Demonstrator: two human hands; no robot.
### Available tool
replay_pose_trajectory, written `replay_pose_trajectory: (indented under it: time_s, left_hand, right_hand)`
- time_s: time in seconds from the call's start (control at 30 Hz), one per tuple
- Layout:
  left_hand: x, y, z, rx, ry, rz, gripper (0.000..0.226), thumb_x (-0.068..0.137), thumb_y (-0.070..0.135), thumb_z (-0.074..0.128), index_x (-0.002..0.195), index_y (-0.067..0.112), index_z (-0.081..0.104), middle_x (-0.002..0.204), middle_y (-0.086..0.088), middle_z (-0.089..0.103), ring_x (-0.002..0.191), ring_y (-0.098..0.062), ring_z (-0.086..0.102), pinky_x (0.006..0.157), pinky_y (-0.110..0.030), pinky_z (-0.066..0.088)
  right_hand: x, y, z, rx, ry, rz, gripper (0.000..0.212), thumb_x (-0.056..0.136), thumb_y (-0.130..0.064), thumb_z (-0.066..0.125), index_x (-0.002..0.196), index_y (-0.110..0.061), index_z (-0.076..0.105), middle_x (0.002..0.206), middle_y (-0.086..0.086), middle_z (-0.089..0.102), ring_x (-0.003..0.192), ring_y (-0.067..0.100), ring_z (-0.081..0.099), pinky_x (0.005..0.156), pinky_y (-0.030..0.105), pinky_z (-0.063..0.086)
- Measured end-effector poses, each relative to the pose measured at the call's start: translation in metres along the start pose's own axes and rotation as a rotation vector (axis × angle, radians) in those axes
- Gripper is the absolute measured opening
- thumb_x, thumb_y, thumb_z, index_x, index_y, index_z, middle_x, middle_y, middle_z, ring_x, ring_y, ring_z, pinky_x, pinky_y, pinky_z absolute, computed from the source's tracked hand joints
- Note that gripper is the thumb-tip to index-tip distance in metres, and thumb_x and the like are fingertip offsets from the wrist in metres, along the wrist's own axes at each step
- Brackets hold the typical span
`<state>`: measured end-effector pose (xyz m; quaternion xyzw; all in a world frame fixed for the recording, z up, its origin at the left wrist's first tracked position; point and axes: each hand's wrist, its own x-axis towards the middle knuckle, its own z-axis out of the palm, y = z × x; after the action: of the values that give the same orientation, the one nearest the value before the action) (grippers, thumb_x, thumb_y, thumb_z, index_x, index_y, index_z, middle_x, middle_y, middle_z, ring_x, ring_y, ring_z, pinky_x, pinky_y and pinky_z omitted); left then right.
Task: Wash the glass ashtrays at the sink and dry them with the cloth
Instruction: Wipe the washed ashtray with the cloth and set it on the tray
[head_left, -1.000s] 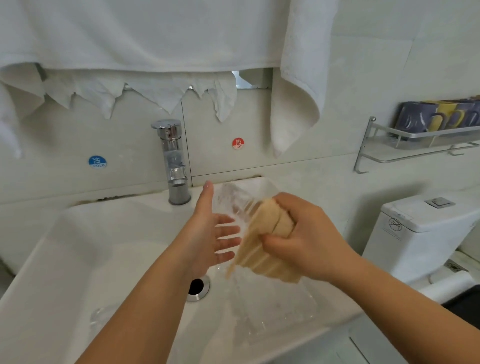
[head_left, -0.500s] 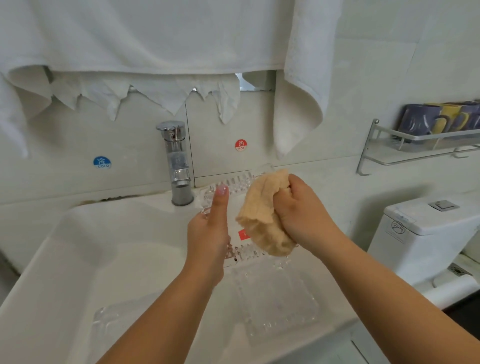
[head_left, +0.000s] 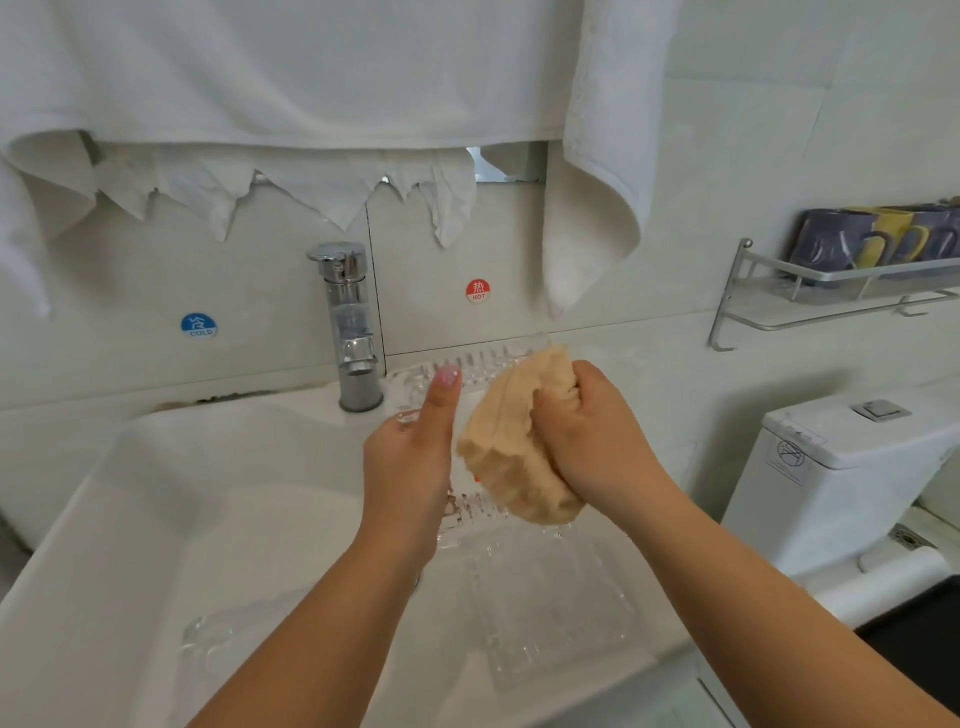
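Left hand (head_left: 410, 467) grips glass ashtray (head_left: 467, 366) edge; right hand (head_left: 592, 441) clutches cloth (head_left: 504, 462) against it. Rigid, slippery, breakable.

White towels (head_left: 311, 67) draped along the top, ragged cloth edges below. Round blue COLD sticker (head_left: 199, 326) and red HOT sticker (head_left: 478, 290) on the tiled wall. Metal wall shelf (head_left: 831, 291) on the right, carrying purple and yellow mugs (head_left: 872, 239). White toilet cistern (head_left: 831, 467) under it, flush button on top.
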<state>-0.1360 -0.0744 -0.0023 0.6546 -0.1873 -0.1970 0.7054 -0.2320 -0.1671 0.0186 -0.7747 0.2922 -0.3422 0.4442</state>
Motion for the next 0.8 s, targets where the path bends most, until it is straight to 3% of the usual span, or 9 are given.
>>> replay_pose_trajectory:
  time_s: [0.07,0.13,0.27,0.33,0.43,0.53,0.63,0.73,0.8]
  left_hand:
    - [-0.002,0.0,0.001,0.042,-0.004,0.056,0.066,0.053,0.079,0.052,0.066,0.017,0.036,0.063,-0.007,0.03,0.056,-0.018,0.03,0.054,-0.031,0.03]
    - [-0.004,0.001,0.001,0.041,0.001,0.053,0.064,0.054,0.078,0.053,0.064,0.019,0.032,0.061,-0.006,0.029,0.057,-0.019,0.03,0.055,-0.031,0.031]
    - [0.0,0.0,0.0,-0.07,0.011,-0.07,0.058,0.074,0.068,0.057,0.061,0.02,0.028,0.047,0.006,0.026,0.037,-0.007,0.029,0.036,-0.017,0.027]
    - [0.002,-0.001,0.0,-0.082,0.021,-0.102,0.059,0.074,0.07,0.057,0.062,0.021,0.027,0.051,0.005,0.025,0.042,-0.009,0.027,0.039,-0.02,0.026]
    - [0.0,0.002,0.001,-0.155,0.042,-0.177,0.059,0.076,0.071,0.055,0.061,0.019,0.031,0.047,0.006,0.031,0.037,-0.009,0.03,0.04,-0.019,0.027]
    - [0.0,0.001,0.004,-0.215,0.06,-0.228,0.057,0.081,0.068,0.054,0.062,0.017,0.038,0.039,0.008,0.032,0.029,-0.006,0.031,0.033,-0.014,0.025]
    - [0.002,-0.003,0.005,-0.222,0.083,-0.273,0.06,0.074,0.075,0.056,0.065,0.017,0.042,0.043,0.007,0.033,0.038,-0.009,0.031,0.045,-0.022,0.03]
    - [0.001,-0.003,0.007,-0.31,0.076,-0.348,0.058,0.077,0.071,0.057,0.07,0.014,0.052,0.046,0.005,0.044,0.039,-0.012,0.047,0.053,-0.026,0.047]
    - [0.0,-0.005,0.009,-0.344,0.047,-0.374,0.059,0.075,0.072,0.058,0.072,0.014,0.055,0.056,0.001,0.052,0.051,-0.018,0.057,0.062,-0.034,0.052]
  right_hand:
    - [0.007,-0.001,0.003,-0.024,0.058,0.049,0.032,0.096,-0.03,0.04,0.069,-0.016,0.047,0.063,-0.007,0.051,0.057,0.008,0.046,0.055,0.022,0.034]
    - [0.012,0.0,0.002,-0.008,0.01,0.095,0.038,0.099,-0.024,0.037,0.064,-0.014,0.047,0.058,-0.003,0.052,0.056,0.012,0.047,0.054,0.024,0.036]
    - [0.01,-0.001,0.0,0.454,-0.068,0.245,0.032,0.101,-0.014,0.038,0.072,-0.018,0.051,0.069,-0.003,0.057,0.066,0.014,0.052,0.067,0.031,0.043]
    - [0.006,0.0,-0.002,0.667,-0.11,0.307,0.03,0.103,-0.016,0.035,0.078,-0.019,0.051,0.076,-0.001,0.055,0.069,0.012,0.053,0.069,0.03,0.044]
    - [0.002,0.004,0.0,0.532,-0.178,0.294,0.03,0.1,-0.009,0.035,0.078,-0.018,0.054,0.072,0.0,0.055,0.063,0.013,0.053,0.063,0.028,0.041]
    - [-0.003,0.008,0.003,0.408,-0.093,0.196,0.025,0.098,-0.008,0.043,0.082,-0.027,0.05,0.077,-0.009,0.056,0.071,0.009,0.054,0.067,0.027,0.046]
    - [-0.013,0.01,0.008,0.341,0.082,0.112,0.005,0.091,-0.017,0.056,0.093,-0.022,0.055,0.078,-0.01,0.06,0.069,0.006,0.058,0.062,0.022,0.048]
    - [-0.019,0.014,0.015,0.349,0.214,0.092,0.018,0.085,-0.022,0.063,0.102,-0.025,0.056,0.083,-0.014,0.062,0.062,-0.007,0.06,0.055,0.012,0.048]
    - [-0.021,0.012,0.021,0.461,0.278,0.15,0.016,0.086,-0.024,0.061,0.101,-0.022,0.058,0.08,-0.011,0.064,0.061,-0.002,0.06,0.057,0.018,0.05]
